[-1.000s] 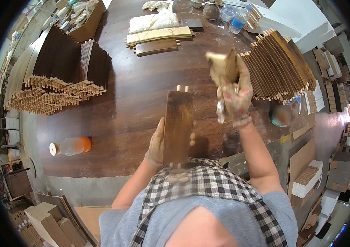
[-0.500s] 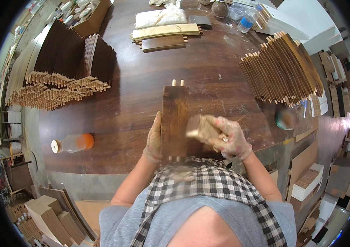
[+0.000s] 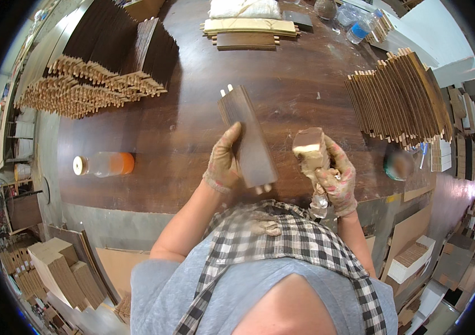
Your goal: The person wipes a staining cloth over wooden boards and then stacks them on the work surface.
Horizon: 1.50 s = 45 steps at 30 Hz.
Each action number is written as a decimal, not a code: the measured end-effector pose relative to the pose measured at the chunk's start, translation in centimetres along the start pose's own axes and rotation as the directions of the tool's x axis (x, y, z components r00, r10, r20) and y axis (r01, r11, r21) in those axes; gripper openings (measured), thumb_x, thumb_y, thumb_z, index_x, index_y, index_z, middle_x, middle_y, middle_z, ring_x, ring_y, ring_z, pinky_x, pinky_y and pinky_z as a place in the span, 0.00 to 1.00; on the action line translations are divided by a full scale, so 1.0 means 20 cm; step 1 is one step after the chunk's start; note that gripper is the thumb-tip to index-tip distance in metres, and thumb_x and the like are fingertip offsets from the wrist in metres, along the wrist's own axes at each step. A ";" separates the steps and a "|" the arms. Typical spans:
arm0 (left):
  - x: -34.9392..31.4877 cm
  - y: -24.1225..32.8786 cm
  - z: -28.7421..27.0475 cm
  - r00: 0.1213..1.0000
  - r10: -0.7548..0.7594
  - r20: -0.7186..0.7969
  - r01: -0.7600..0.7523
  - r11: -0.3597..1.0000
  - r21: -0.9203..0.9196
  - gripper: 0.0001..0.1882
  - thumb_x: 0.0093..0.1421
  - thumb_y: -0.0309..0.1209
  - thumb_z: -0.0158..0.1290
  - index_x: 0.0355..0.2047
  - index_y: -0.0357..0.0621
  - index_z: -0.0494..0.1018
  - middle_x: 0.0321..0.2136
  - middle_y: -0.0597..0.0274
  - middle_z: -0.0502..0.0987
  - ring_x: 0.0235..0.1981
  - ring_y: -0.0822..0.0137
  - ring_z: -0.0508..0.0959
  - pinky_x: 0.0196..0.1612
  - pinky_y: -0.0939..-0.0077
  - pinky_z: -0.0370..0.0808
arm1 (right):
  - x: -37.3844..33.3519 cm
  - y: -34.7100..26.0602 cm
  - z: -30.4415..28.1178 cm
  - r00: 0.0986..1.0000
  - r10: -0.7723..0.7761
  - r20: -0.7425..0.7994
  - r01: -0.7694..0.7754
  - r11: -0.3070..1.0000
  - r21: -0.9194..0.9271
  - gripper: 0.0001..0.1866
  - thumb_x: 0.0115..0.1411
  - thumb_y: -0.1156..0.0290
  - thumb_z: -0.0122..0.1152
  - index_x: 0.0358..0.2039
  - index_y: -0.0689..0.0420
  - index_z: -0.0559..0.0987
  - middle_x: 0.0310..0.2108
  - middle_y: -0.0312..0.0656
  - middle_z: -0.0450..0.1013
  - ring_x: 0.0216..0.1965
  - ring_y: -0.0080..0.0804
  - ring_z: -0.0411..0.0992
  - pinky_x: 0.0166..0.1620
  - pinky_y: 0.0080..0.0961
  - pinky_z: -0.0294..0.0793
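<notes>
My left hand, in a stained glove, is closed on the edge of a brown wooden slat. The slat is tilted above the table, with pale dowels sticking out of both ends. To the right of it, my right hand, also gloved and stained, grips what looks like a wide paintbrush. Its head is dark brown with a cream band, and its grip is smeared brown. A clear knobbed end shows below that hand. Brush and slat are apart.
Tall stacks of doweled slats stand at the left and right of the brown table. An orange-bottomed bottle lies at left; a round container is by the right edge. Wrapped boards lie at the back.
The slat has gone from nearly upright in view to tilted, showing a greyer face. My right hand has moved right with the brush, away from the slat. The view has shifted slightly.
</notes>
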State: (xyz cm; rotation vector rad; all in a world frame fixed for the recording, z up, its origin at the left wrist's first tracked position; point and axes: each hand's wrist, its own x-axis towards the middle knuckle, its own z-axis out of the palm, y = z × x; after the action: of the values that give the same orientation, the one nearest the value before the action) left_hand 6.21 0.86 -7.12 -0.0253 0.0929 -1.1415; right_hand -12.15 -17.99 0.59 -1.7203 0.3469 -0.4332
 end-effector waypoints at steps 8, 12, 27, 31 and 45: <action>0.00 -0.06 0.11 0.991 0.042 0.126 -0.051 0.996 0.067 0.39 0.68 0.60 0.34 0.69 0.47 0.52 0.64 0.42 0.59 0.56 0.46 0.73 0.57 0.45 0.75 | -0.06 -0.19 -0.12 0.996 -0.021 0.091 0.037 0.982 -0.185 0.33 0.49 0.68 0.71 0.57 0.62 0.74 0.44 0.43 0.76 0.38 0.28 0.76 0.41 0.22 0.76; -0.01 -0.09 0.19 1.000 0.019 0.009 -0.021 0.968 0.249 0.38 0.68 0.60 0.35 0.64 0.41 0.59 0.54 0.48 0.70 0.43 0.59 0.79 0.47 0.60 0.81 | -0.02 -0.31 -0.04 0.938 -0.196 0.285 0.315 0.826 -0.467 0.30 0.46 0.64 0.72 0.51 0.60 0.79 0.35 0.44 0.78 0.32 0.37 0.78 0.36 0.28 0.78; 0.00 -0.13 0.31 0.964 0.215 -0.157 -0.113 0.865 0.489 0.41 0.66 0.64 0.36 0.61 0.37 0.62 0.39 0.51 0.76 0.36 0.65 0.78 0.40 0.69 0.80 | 0.09 -0.32 0.14 0.804 -0.289 0.520 0.576 0.597 -0.558 0.25 0.47 0.57 0.71 0.46 0.52 0.81 0.32 0.41 0.77 0.31 0.37 0.77 0.33 0.32 0.78; -0.02 -0.08 0.28 0.994 0.088 -0.067 -0.058 0.928 0.367 0.41 0.66 0.64 0.37 0.61 0.38 0.63 0.42 0.52 0.76 0.36 0.65 0.77 0.37 0.69 0.81 | 0.10 -0.23 -0.04 0.899 -0.177 0.400 0.421 0.602 -0.679 0.25 0.47 0.65 0.71 0.49 0.52 0.80 0.32 0.40 0.74 0.28 0.34 0.76 0.32 0.28 0.78; -0.09 -0.16 0.20 0.966 -0.166 -0.198 0.245 0.829 0.503 0.39 0.63 0.59 0.50 0.62 0.41 0.62 0.54 0.50 0.72 0.51 0.58 0.76 0.55 0.60 0.75 | 0.44 -0.47 -0.04 0.918 -0.142 0.370 0.322 0.813 -0.485 0.28 0.51 0.68 0.71 0.53 0.61 0.77 0.30 0.45 0.76 0.27 0.30 0.75 0.32 0.26 0.76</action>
State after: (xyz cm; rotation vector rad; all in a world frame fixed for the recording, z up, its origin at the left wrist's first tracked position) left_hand 2.96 1.17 -2.76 0.5519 -0.0981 -1.3548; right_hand -4.79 -20.93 10.68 -2.3664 0.0061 -0.2331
